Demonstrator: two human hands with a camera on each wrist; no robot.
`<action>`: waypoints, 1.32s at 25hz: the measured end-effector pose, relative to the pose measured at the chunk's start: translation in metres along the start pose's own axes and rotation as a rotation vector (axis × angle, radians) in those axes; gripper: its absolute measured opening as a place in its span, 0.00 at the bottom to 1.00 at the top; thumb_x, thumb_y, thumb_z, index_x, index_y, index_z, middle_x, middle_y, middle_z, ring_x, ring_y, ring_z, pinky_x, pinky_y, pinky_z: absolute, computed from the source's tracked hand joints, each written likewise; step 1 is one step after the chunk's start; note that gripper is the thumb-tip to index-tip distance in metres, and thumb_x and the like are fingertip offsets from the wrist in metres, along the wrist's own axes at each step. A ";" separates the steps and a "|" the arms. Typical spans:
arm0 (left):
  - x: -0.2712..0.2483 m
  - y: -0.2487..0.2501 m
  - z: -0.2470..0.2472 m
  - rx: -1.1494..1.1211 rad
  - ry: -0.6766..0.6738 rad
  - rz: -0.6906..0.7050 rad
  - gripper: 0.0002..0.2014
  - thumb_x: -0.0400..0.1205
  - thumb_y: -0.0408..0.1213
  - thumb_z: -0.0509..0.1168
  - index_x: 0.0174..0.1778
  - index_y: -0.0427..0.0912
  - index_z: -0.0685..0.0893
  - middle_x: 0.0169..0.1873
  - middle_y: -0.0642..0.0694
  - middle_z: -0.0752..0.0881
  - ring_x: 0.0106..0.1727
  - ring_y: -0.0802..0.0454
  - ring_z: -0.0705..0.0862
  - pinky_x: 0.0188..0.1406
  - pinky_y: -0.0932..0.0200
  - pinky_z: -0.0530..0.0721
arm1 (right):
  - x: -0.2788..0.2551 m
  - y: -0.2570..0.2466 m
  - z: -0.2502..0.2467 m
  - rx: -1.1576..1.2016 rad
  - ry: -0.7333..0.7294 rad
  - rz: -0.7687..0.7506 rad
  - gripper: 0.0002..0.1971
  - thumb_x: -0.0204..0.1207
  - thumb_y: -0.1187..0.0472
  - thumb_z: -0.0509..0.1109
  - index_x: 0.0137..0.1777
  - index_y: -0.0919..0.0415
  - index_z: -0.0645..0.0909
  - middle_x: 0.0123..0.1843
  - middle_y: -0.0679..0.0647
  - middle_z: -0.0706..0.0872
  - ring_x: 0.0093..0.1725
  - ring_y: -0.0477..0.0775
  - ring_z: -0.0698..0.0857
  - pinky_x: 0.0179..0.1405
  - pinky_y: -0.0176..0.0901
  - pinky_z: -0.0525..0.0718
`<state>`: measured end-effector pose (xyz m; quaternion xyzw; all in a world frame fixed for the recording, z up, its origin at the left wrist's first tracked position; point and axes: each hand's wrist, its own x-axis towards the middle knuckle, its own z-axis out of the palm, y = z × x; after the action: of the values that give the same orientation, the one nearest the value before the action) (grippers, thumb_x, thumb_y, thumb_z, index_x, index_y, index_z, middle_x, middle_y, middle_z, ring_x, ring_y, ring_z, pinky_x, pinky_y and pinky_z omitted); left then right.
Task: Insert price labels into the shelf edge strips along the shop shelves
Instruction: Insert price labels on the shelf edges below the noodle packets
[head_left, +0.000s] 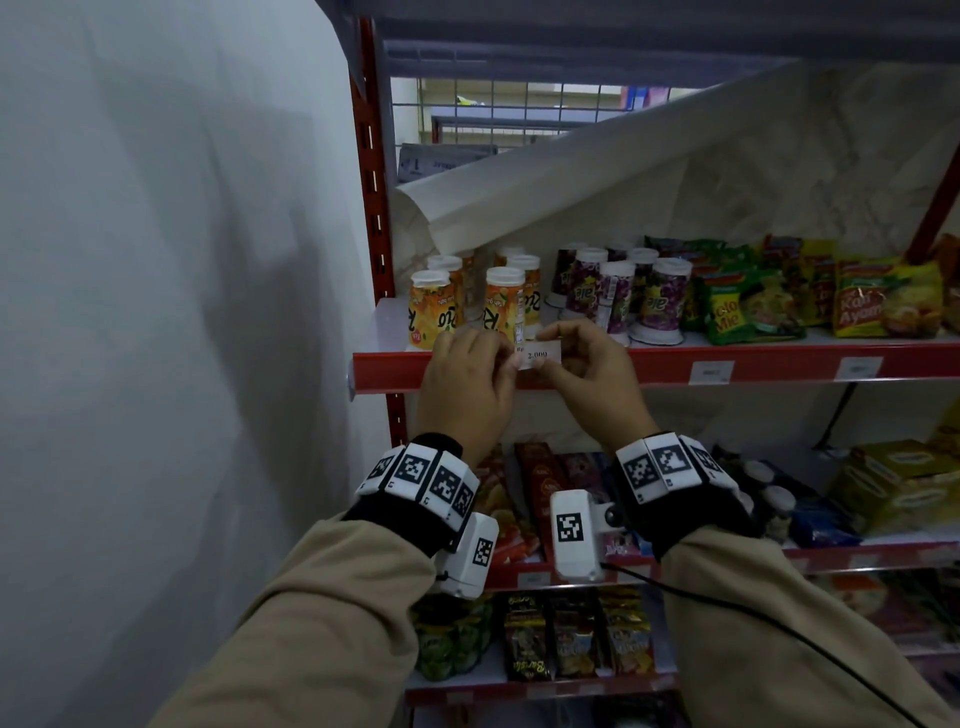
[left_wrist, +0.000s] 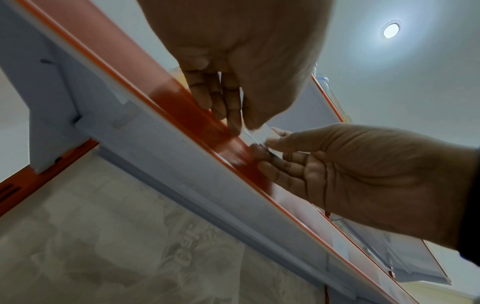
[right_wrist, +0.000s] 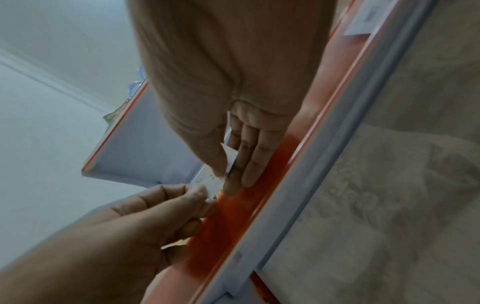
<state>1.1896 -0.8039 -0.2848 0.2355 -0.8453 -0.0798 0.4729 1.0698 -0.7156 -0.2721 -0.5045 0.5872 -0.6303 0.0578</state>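
Observation:
A small white price label (head_left: 537, 356) printed "2.000" is held against the red shelf edge strip (head_left: 387, 371) near its left end. My left hand (head_left: 506, 358) pinches the label's left end between thumb and fingers. My right hand (head_left: 551, 359) pinches its right end. In the left wrist view, the left hand (left_wrist: 240, 125) and the right hand (left_wrist: 263, 144) meet on the label (left_wrist: 262, 131) at the strip (left_wrist: 197, 117). In the right wrist view, the right hand (right_wrist: 228, 174) holds the label (right_wrist: 207, 181) against the strip (right_wrist: 233, 214), with the left hand (right_wrist: 205, 197) below it.
Orange drink cups (head_left: 504, 301), purple cups (head_left: 613, 296) and noodle packets (head_left: 748, 306) stand on the shelf behind the strip. Two labels (head_left: 711, 371) sit further right in it. A white wall (head_left: 156, 312) bounds the left. Lower shelves hold snack packets (head_left: 571, 639).

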 end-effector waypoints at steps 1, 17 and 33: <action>0.001 0.000 0.000 0.006 0.000 -0.003 0.07 0.83 0.40 0.62 0.49 0.41 0.81 0.49 0.45 0.84 0.54 0.48 0.74 0.51 0.55 0.73 | 0.002 0.000 -0.002 -0.076 -0.004 -0.022 0.08 0.76 0.68 0.72 0.53 0.61 0.81 0.47 0.52 0.86 0.43 0.50 0.86 0.43 0.40 0.85; -0.009 -0.026 -0.035 0.078 -0.036 0.022 0.16 0.79 0.36 0.69 0.62 0.40 0.81 0.54 0.43 0.83 0.56 0.46 0.76 0.56 0.61 0.70 | 0.013 -0.001 0.027 -0.541 -0.011 -0.271 0.05 0.76 0.60 0.71 0.48 0.49 0.86 0.48 0.47 0.87 0.50 0.58 0.77 0.53 0.62 0.77; -0.002 -0.028 -0.040 0.400 -0.169 0.072 0.09 0.84 0.47 0.59 0.56 0.52 0.81 0.51 0.51 0.78 0.57 0.50 0.75 0.54 0.53 0.58 | 0.022 -0.004 0.012 -0.876 -0.282 -0.306 0.05 0.76 0.55 0.72 0.50 0.52 0.86 0.50 0.53 0.79 0.52 0.57 0.74 0.52 0.51 0.74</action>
<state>1.2327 -0.8244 -0.2749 0.2866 -0.8889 0.0871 0.3466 1.0692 -0.7372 -0.2588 -0.6425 0.7029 -0.2504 -0.1744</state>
